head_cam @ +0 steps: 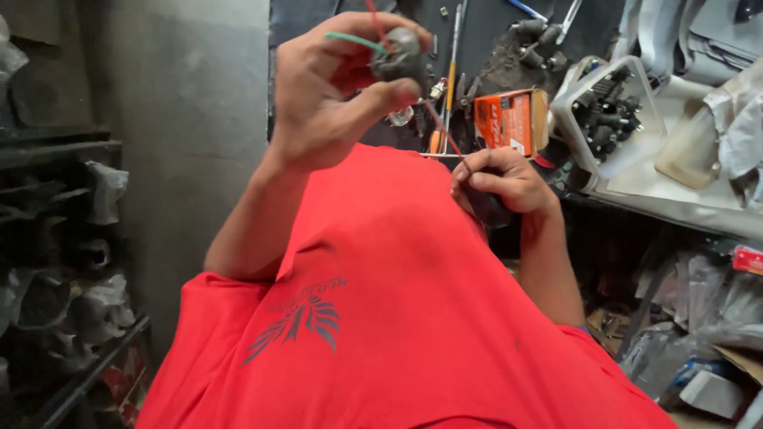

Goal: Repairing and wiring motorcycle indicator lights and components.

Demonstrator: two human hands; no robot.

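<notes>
My left hand is raised and shut on a small dark grey round part. A green wire and a red wire come out of that part. Lower and to the right, my right hand pinches a thin metal pin-like tool that points left, close to the lower end of the red wire. Both hands are held in front of my red shirt, which fills the lower middle of the view.
Beyond the hands is a dark workbench with an orange box, a long orange-handled screwdriver, loose metal parts and a white plastic tray of dark parts. Shelves of bagged items stand at the left, with more clutter at the lower right.
</notes>
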